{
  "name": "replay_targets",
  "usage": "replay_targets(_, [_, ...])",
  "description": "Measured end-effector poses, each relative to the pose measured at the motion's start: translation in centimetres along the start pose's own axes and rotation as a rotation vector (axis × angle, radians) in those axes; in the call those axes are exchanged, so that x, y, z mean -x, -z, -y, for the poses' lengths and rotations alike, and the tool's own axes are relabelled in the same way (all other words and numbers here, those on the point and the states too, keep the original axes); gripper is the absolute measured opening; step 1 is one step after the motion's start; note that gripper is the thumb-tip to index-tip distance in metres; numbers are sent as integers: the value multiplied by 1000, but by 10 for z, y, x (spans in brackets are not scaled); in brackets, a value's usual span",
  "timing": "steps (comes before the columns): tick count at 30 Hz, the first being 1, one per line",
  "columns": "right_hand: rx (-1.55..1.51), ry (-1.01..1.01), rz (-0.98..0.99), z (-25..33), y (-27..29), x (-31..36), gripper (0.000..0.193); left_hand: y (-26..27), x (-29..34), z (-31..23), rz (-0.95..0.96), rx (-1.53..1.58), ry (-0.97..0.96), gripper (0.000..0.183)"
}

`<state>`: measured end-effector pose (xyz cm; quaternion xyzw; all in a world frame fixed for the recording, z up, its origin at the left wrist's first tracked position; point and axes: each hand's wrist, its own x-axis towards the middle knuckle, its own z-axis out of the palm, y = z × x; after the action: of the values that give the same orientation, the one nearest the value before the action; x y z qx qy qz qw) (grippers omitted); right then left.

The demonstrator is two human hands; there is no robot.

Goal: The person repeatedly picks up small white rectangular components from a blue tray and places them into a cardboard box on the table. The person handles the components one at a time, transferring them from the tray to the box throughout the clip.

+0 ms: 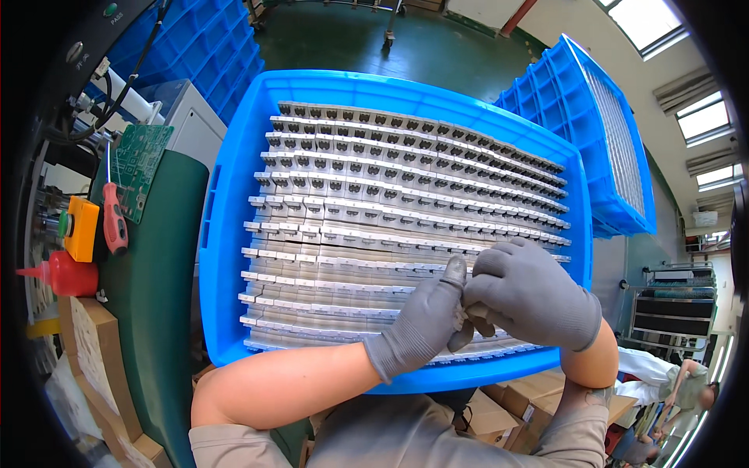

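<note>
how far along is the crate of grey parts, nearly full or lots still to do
Looks done: the blue crate holds many stepped rows of small grey parts, filling it nearly edge to edge. In hand: the gloved left hand and right hand meet over the nearest rows, pinching something small that I cannot make out. Left: hard to judge; a second blue crate leans beyond, also holding rows.

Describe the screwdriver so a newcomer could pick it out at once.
Start at the big blue crate of grey parts and look left to the green surface. The screwdriver lies beside a green circuit board. Its red handle sets it apart from the yellow button box alongside.
</note>
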<state>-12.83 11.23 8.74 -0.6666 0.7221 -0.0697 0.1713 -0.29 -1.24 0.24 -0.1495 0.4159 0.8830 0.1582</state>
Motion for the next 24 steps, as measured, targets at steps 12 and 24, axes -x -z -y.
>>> replay_targets(12, [-278,-191,-437,-33,-21,-29,9,-1,2,4,-42,-2,66,50])
replay_targets(24, [-75,-148,-539,-63,-66,-109,7,0,2,15,-12,-2,-16,45])
